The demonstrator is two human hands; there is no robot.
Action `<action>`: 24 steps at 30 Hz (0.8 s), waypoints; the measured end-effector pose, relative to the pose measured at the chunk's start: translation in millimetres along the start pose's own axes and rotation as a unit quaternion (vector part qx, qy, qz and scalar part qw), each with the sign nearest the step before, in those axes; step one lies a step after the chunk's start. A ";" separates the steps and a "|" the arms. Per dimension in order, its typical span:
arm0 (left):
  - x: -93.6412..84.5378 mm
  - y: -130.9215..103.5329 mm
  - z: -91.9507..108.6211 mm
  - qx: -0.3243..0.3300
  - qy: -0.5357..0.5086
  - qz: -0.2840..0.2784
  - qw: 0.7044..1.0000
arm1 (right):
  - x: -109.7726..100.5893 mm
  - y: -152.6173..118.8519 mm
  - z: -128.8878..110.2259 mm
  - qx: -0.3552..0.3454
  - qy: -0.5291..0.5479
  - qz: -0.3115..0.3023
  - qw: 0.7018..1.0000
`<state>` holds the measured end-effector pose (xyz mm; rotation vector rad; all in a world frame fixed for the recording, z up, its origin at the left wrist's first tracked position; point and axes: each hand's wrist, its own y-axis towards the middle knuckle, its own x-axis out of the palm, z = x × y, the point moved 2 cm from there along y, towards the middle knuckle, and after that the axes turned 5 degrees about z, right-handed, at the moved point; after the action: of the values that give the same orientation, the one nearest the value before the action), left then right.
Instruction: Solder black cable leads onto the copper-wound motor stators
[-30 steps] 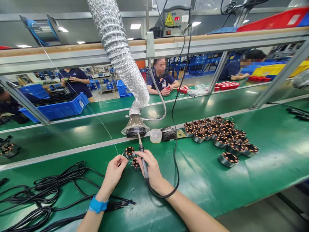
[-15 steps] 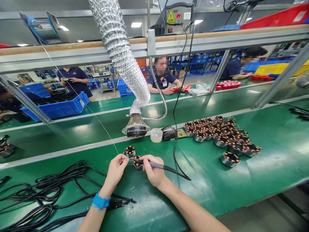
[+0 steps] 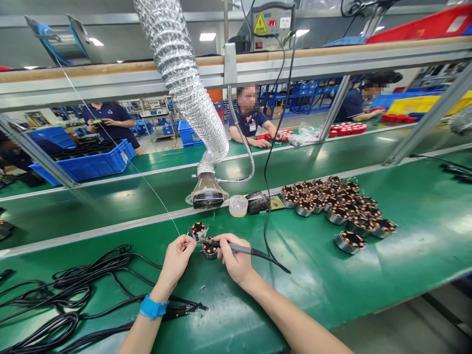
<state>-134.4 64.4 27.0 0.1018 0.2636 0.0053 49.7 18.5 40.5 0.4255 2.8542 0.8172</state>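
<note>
My left hand [image 3: 179,259] is closed in a pinch on the solder wire [image 3: 158,195], which runs down from a spool [image 3: 59,44] on the upper rail. Between thumb and fingers, my right hand [image 3: 236,260] grips a soldering iron [image 3: 241,249], its tip pointing left toward my left fingertips. Close by stand two copper-wound motor stators: the far stator [image 3: 198,229] beyond the tip and the near stator [image 3: 210,250] under the iron, partly covered by it. A wisp of smoke shows at the tip. The exact contact point is too small to make out.
Black cables [image 3: 77,290] lie tangled at left. Several more stators [image 3: 339,206] stand grouped at right. A fume duct [image 3: 208,189] hangs behind my hands, beside a round tub [image 3: 238,206] and an iron holder [image 3: 258,202]. Co-workers sit and stand across the bench.
Pale smoke now rises at the iron's tip, near the far stator. Both my hands stay almost in place. The co-worker across has shifted slightly right.
</note>
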 end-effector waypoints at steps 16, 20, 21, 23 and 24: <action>-0.8 -0.5 0.7 -0.014 0.002 0.004 1.000 | -1.2 -0.6 -1.1 -0.011 -0.005 0.011 1.000; -0.5 0.2 -0.1 -0.013 0.002 0.005 1.000 | -1.3 -0.8 -1.1 -0.013 -0.012 0.006 1.000; -0.4 0.3 0.1 -0.013 0.002 0.006 1.000 | -1.3 -0.8 -1.2 -0.014 -0.014 0.006 1.000; -0.4 0.6 0.5 -0.012 0.001 0.007 1.000 | -0.9 -0.4 -1.2 -0.015 -0.018 0.008 1.000; -0.4 0.8 0.6 -0.011 0.001 0.007 1.000 | -0.6 -0.1 -1.1 -0.017 -0.018 0.008 1.000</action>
<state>-134.6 65.1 27.8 0.0816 0.2651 0.0230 50.0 17.7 41.4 0.4561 2.8028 0.8499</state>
